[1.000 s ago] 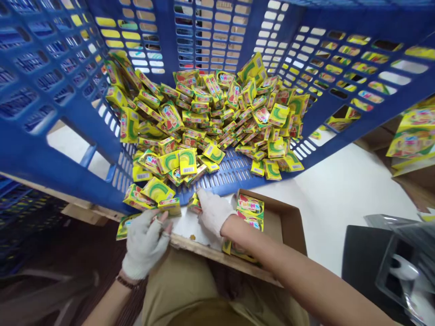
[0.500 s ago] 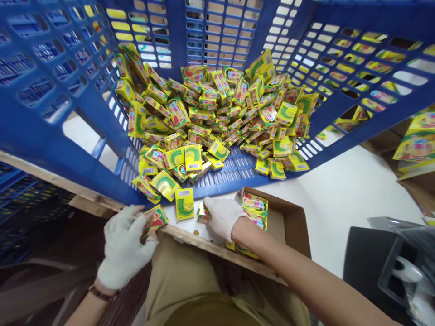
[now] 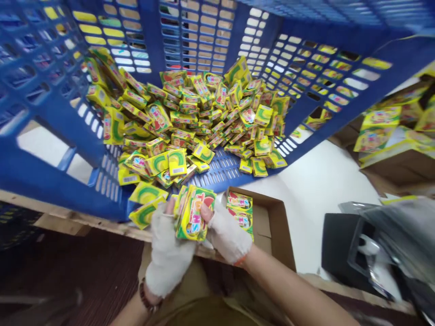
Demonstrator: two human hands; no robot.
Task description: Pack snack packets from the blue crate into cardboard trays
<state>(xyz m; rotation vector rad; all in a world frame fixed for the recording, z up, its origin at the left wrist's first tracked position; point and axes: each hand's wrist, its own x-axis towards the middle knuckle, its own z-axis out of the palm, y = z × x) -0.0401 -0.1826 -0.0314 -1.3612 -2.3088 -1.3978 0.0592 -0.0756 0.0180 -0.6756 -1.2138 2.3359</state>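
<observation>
My left hand [image 3: 173, 251], in a white glove with bare fingertips, is closed around a small stack of yellow-green candy boxes [image 3: 194, 215]. My right hand [image 3: 231, 233], gloved alike, grips the same stack from the right, its thumb on the front box. The stack is upright over the near edge of the blue crate [image 3: 217, 184]. Two loose yellow boxes [image 3: 144, 215] lie just left of my left fingers. Beside my right hand, a shallow cardboard box [image 3: 283, 231] has candy boxes [image 3: 241, 199] along its left side.
A large heap of candy boxes [image 3: 204, 117] fills the slatted crate. More stand in cartons [image 3: 390, 167] at the far right. A black device [image 3: 340, 246] with clear plastic over it sits on the white table [image 3: 316, 181]. A wooden edge [image 3: 102, 217] runs along the front.
My left hand has moved right and inward. My right hand has left the tabletop beside the cardboard box; both hands now meet on one stack of boxes. The view has shifted.
</observation>
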